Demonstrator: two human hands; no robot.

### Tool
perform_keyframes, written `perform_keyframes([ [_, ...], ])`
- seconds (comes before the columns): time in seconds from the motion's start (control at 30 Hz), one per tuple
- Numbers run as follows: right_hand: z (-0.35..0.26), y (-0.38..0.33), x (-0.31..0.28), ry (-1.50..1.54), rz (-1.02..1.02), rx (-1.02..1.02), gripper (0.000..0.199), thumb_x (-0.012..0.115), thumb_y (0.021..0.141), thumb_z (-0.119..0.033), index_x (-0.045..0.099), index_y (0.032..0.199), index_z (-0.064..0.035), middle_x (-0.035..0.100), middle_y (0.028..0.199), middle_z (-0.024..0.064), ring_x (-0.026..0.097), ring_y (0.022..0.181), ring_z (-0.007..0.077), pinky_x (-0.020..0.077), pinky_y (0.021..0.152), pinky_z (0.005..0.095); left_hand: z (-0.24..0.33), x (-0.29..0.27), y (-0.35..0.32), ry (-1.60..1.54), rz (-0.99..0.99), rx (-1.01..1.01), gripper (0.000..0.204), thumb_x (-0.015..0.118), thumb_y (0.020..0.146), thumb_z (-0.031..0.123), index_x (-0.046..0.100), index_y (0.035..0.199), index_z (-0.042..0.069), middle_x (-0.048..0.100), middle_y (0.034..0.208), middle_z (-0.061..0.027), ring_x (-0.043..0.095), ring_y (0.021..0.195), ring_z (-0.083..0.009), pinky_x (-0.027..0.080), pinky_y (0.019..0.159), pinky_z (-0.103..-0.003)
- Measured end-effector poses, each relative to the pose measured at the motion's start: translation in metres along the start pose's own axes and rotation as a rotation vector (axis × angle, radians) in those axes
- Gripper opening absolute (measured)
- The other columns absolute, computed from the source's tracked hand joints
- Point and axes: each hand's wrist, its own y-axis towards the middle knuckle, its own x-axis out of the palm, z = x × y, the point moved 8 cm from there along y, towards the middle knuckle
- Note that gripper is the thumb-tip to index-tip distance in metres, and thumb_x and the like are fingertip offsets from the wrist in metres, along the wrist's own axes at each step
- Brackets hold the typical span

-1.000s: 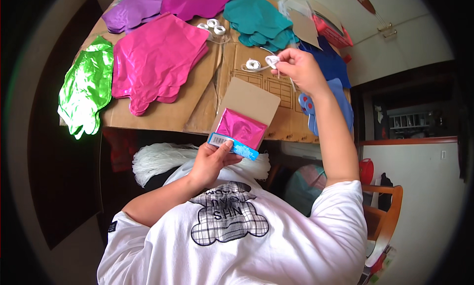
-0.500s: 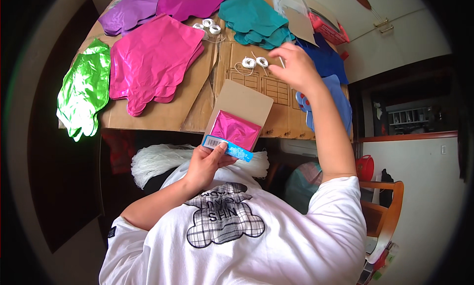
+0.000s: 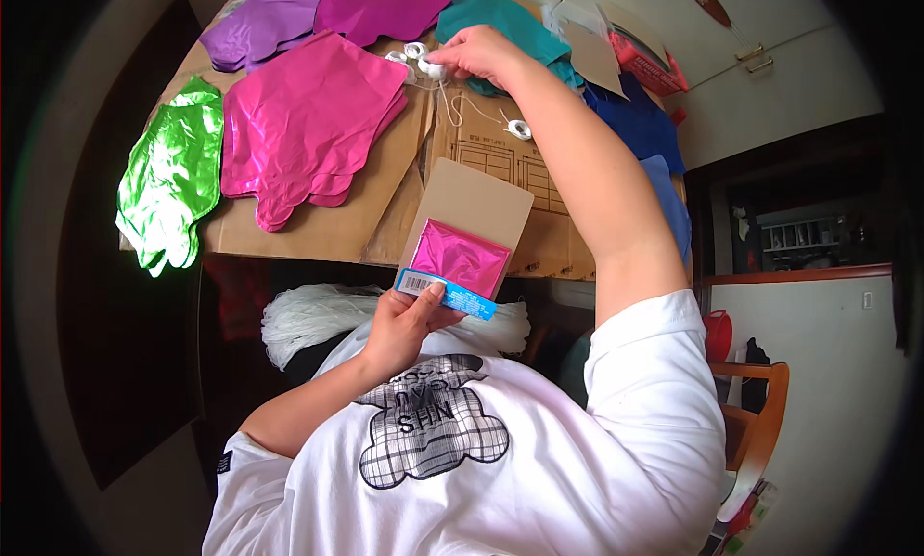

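My left hand grips the lower end of a tan card, thumb on its blue label strip. A folded pink foil sheet lies flat on that card. Out over the table, my right hand pinches a small white coil of string, with thin string trailing from it. Right beside this coil sit other white string coils. One more coil lies nearer me, below my right forearm.
Flattened cardboard covers the table. Foil stacks line it: green, pink, purple, magenta, teal, dark blue. A red box stands far right. A white string bundle lies below the table edge.
My right hand has moved left from beside the dark blue stack to the far coils, bringing one of the two nearer coils along. My left hand still holds the card.
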Motion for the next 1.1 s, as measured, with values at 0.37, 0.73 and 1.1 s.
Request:
perform_keyframes([
  [0.37, 0.017, -0.127, -0.031, -0.737, 0.044, -0.391, 0.017, 0.067, 0.073, -0.020, 0.068, 0.081, -0.0047, 0.066, 0.082, 0.0132, 0.064, 0.082, 0.0298, 0.0495, 0.074, 0.0416, -0.002, -0.001, 0.000, -0.008, 0.011, -0.019, 0.025, 0.053, 0.099, 0.022, 0.063, 0.104, 0.000, 0.068, 0.099, -0.0105, 0.068, 0.087, -0.0195, 0.054, 0.088, -0.040],
  [0.73, 0.022, -0.202, -0.056, 0.412, 0.119, -0.207, 0.010, 0.068, 0.083, -0.010, 0.069, 0.088, -0.0010, 0.069, 0.089, 0.0036, 0.061, 0.077, 0.0069, 0.0490, 0.068, 0.0251, -0.003, 0.000, 0.003, -0.021, 0.039, 0.003, 0.022, 0.053, 0.098, 0.022, 0.063, 0.097, 0.002, 0.068, 0.090, -0.0080, 0.068, 0.083, -0.0179, 0.055, 0.085, -0.039],
  [1.1, 0.025, -0.254, 0.051, 0.103, -0.324, -0.149, 0.015, 0.065, 0.077, -0.005, 0.065, 0.091, 0.0019, 0.066, 0.074, 0.0067, 0.060, 0.066, 0.0095, 0.0465, 0.059, 0.0267, -0.008, -0.008, 0.002, 0.217, -0.240, 0.117, 0.026, 0.054, 0.098, 0.018, 0.059, 0.115, 0.000, 0.067, 0.104, -0.0089, 0.065, 0.097, -0.0188, 0.054, 0.090, -0.036],
])
